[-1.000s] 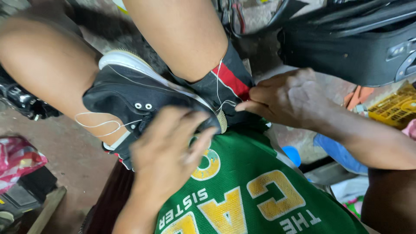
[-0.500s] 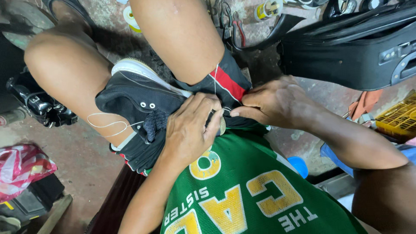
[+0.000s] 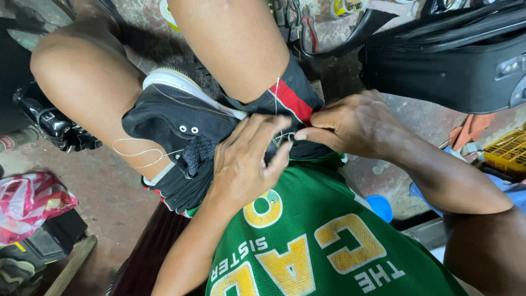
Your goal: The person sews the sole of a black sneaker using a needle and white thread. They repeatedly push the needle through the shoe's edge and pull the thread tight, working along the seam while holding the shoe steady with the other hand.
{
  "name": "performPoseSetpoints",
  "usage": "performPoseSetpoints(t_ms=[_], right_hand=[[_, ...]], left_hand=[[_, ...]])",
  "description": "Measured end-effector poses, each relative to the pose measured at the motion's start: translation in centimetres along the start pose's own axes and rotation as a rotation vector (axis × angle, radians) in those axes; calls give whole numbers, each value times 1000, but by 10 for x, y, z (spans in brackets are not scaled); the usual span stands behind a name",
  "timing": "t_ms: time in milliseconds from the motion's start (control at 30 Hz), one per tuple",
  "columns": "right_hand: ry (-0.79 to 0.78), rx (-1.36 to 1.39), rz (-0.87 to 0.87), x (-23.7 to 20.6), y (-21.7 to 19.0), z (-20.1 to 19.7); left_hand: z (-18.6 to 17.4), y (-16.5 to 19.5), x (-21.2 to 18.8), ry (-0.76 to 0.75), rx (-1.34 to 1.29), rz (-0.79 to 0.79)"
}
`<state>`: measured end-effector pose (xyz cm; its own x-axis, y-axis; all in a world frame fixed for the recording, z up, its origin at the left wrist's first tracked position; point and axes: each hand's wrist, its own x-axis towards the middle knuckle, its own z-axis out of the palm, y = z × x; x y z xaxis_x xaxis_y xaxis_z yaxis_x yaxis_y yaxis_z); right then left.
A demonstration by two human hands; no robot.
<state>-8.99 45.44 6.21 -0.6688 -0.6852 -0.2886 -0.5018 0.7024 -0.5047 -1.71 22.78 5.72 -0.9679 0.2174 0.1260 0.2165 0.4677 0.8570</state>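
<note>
Hands over black shoe

Black sneaker (white sole) wedged sideways between thighs, thread trailing.

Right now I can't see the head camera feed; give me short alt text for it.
A seated person grips a black sneaker wedged between their bare knees: the left hand lies over its heel end, the right hand pinches a thin white thread beside it. A green jersey fills the foreground; a black suitcase lies upper right.
</note>
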Motion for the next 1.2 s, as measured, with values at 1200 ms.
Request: performPoseSetpoints(t_ms=[1200], right_hand=[[45, 670, 151, -7, -4, 55]], left_hand=[[-3, -13, -8, -18, -101, -186]])
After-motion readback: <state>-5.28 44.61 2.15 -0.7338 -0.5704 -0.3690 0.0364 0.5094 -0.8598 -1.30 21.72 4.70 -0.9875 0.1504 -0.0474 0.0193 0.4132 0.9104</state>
